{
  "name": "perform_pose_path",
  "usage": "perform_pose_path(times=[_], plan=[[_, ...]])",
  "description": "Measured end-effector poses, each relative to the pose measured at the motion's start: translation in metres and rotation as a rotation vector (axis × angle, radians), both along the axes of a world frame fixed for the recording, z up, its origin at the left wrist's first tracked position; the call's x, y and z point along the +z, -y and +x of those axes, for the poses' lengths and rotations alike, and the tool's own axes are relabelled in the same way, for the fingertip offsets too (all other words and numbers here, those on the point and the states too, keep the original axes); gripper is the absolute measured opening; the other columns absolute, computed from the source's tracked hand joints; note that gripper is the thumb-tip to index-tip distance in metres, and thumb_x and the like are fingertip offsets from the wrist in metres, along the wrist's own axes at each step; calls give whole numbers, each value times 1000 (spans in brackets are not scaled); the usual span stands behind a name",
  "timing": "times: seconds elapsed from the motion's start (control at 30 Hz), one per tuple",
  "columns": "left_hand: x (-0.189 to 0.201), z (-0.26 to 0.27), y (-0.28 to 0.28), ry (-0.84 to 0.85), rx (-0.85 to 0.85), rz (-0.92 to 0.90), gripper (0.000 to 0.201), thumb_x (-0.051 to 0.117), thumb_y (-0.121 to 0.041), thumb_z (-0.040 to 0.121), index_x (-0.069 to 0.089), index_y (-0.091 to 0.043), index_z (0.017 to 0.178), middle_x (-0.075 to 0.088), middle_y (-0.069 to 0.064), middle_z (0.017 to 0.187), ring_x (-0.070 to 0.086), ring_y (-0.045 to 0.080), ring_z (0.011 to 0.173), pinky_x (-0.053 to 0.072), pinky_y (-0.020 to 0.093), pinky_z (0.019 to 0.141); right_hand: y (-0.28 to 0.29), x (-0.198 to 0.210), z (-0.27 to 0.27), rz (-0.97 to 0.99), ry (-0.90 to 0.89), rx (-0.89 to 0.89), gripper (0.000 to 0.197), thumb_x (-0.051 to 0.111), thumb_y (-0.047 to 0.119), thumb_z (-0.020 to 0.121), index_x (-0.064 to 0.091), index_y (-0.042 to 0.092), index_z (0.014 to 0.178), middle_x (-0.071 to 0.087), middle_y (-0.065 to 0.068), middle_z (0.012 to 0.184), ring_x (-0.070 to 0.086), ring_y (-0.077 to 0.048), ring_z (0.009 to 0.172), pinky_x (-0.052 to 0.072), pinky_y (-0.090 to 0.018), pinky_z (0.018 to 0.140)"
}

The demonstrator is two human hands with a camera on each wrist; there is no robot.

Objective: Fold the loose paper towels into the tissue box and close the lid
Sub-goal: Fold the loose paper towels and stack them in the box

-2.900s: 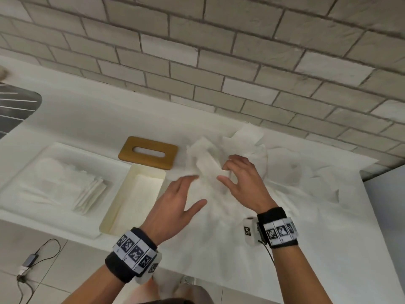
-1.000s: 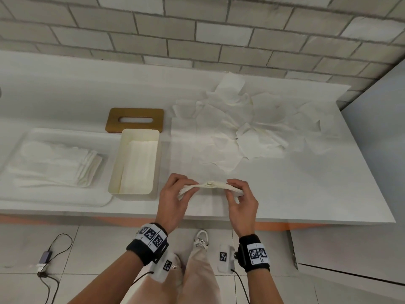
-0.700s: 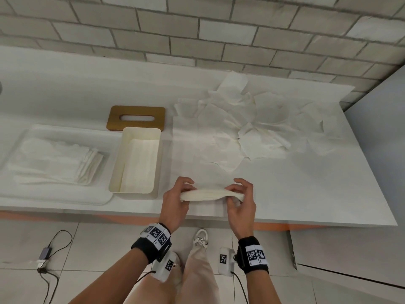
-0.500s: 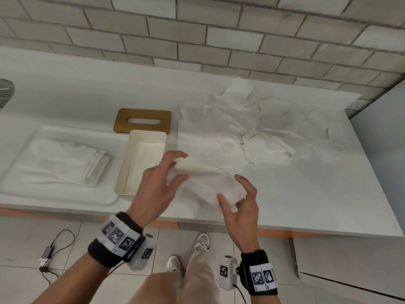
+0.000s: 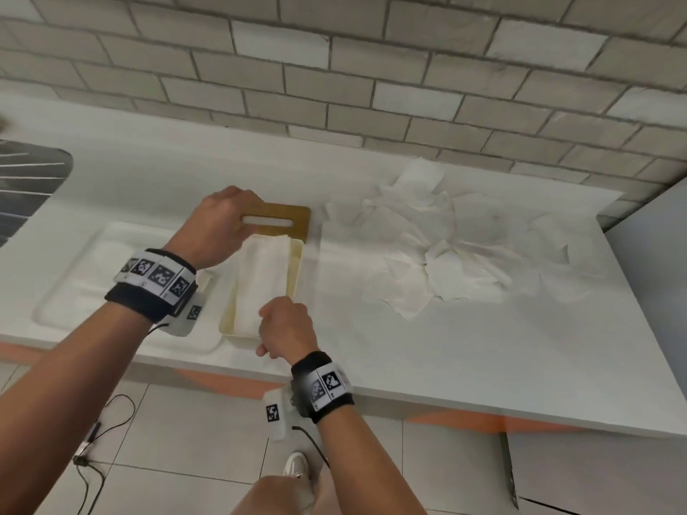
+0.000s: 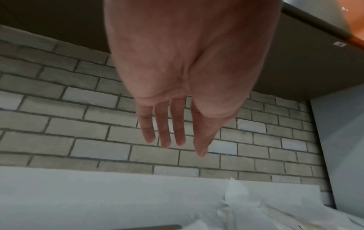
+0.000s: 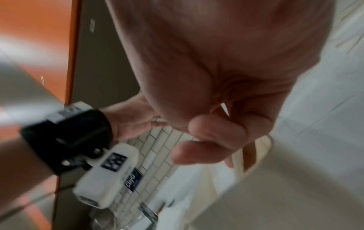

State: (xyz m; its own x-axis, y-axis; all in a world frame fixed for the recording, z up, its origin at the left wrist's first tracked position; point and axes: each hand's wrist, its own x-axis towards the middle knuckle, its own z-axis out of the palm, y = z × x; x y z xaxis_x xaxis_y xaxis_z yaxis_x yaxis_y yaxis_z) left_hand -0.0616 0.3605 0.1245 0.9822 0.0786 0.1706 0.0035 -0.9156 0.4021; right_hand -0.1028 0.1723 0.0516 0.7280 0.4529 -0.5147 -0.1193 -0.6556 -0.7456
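The cream tissue box (image 5: 296, 267) stands open on the white counter, with a folded paper towel (image 5: 264, 276) lying lengthwise inside it. My right hand (image 5: 284, 325) is at the box's near end, and in the right wrist view its curled fingers (image 7: 212, 140) pinch that end of the towel. My left hand (image 5: 223, 224) hovers over the box's far end and the left part of the wooden slotted lid (image 5: 288, 220). The left wrist view shows its fingers (image 6: 171, 137) straight and holding nothing. The loose paper towels (image 5: 438, 247) lie spread to the right.
A shallow white tray (image 5: 74, 291) sits left of the box, partly hidden by my left arm. At the far left is a dark ribbed object (image 5: 29, 180). A brick wall runs behind the counter, and a grey panel (image 5: 654, 276) bounds it on the right.
Both hands carried the folded towel from the counter's front edge leftward into the box. The left hand let go and moved to the far end by the lid.
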Motion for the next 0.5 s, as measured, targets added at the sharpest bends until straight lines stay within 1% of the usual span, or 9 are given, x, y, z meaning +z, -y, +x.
perform_pose_path(times=[0.07, 0.13, 0.23, 0.3, 0.33, 0.37, 0.43, 0.47, 0.5], plan=[[-14, -7, 1, -71, -27, 27, 28, 78, -10, 93, 71, -20, 118, 71, 5, 115, 68, 31, 103, 56, 46, 91, -8, -3, 5, -100, -17, 61, 31, 50, -1, 103, 68, 5, 128, 71, -6, 82, 80, -23, 70, 68, -39, 74], [-27, -14, 1, -187, -55, 69, 21, 76, -17, 96, 71, -23, 115, 72, 1, 118, 68, 27, 108, 55, 44, 93, -12, -3, 7, -153, -10, 96, 29, 53, -2, 102, 66, 3, 127, 76, -9, 84, 82, -25, 76, 68, -43, 79], [-39, -17, 7, -369, -94, 151, 20, 70, -23, 100, 67, -24, 120, 66, -1, 123, 64, 24, 111, 53, 42, 95, -15, 0, 11, -181, -28, 118, 31, 49, -1, 104, 62, 5, 131, 68, -4, 80, 83, -25, 83, 68, -42, 82], [-46, -14, 15, -467, -134, 203, 26, 69, -24, 101, 63, -24, 126, 59, 0, 129, 60, 24, 117, 52, 42, 97, -13, 5, 12, -177, -31, 142, 35, 45, 1, 104, 58, 8, 136, 68, -8, 95, 82, -25, 83, 68, -43, 83], [-49, -11, 19, -505, -164, 238, 28, 69, -25, 101, 61, -24, 127, 56, 0, 135, 58, 24, 121, 52, 42, 98, -11, 8, 11, -172, -20, 167, 38, 43, 1, 103, 55, 11, 138, 69, -10, 105, 82, -24, 80, 68, -42, 82], [-54, -6, 23, -536, -196, 283, 29, 70, -25, 100, 59, -22, 127, 51, 0, 141, 55, 23, 125, 52, 42, 99, -8, 11, 10, -165, 1, 191, 40, 42, 3, 103, 53, 14, 140, 72, -11, 106, 81, -22, 75, 67, -41, 80], [-61, 5, 30, -606, -242, 400, 27, 73, -29, 97, 63, -18, 119, 38, 4, 158, 50, 24, 134, 53, 42, 101, 1, 14, 8, -140, 60, 208, 38, 42, 11, 103, 53, 22, 138, 78, -5, 89, 78, -19, 70, 64, -39, 80], [-66, 11, 34, -655, -259, 464, 30, 75, -33, 94, 67, -15, 116, 28, 7, 167, 46, 27, 141, 53, 44, 105, 6, 16, 8, -117, 93, 193, 34, 44, 17, 104, 56, 24, 134, 79, -2, 83, 79, -18, 74, 63, -41, 84], [-72, 17, 37, -710, -277, 523, 39, 78, -40, 91, 70, -13, 117, 16, 11, 173, 41, 31, 148, 51, 46, 109, 14, 19, 8, -79, 125, 166, 29, 46, 22, 104, 59, 28, 129, 79, 1, 85, 79, -17, 75, 63, -42, 85]])
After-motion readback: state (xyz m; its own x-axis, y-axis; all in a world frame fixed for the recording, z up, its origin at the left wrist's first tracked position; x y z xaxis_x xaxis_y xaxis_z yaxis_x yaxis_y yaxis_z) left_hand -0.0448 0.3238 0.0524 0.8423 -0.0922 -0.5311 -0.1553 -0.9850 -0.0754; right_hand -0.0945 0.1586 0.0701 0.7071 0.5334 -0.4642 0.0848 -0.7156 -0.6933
